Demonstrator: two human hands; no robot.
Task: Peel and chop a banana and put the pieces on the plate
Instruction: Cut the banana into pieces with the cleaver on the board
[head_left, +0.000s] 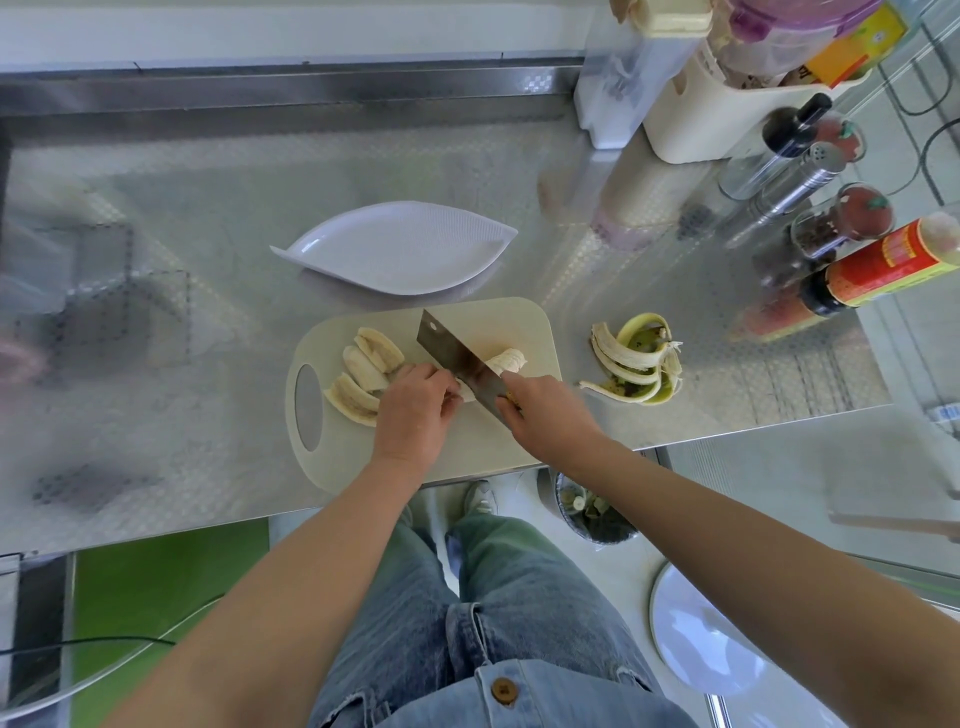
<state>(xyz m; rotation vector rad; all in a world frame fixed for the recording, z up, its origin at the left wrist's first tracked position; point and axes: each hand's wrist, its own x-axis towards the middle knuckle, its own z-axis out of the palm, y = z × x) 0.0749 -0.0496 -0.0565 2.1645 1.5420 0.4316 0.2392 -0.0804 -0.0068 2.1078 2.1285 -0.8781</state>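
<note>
Steel cleaver (457, 364) gripped by right hand (545, 415) | left hand (415, 410) pinches banana (506, 359) just beside cleaver

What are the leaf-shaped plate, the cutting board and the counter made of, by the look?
White leaf-shaped plate: glossy ceramic or melamine, shiny rim, ribbed half. Beige cutting board: probably matte plastic, uniform colour, moulded handle hole. Silver counter: likely stainless steel, embossed checker pattern, reflections.

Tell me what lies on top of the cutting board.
Banana slices lie at the cutting board's left; the cleaver rests on another banana piece, held by the left hand. Its part under hand and blade is covered.
</note>
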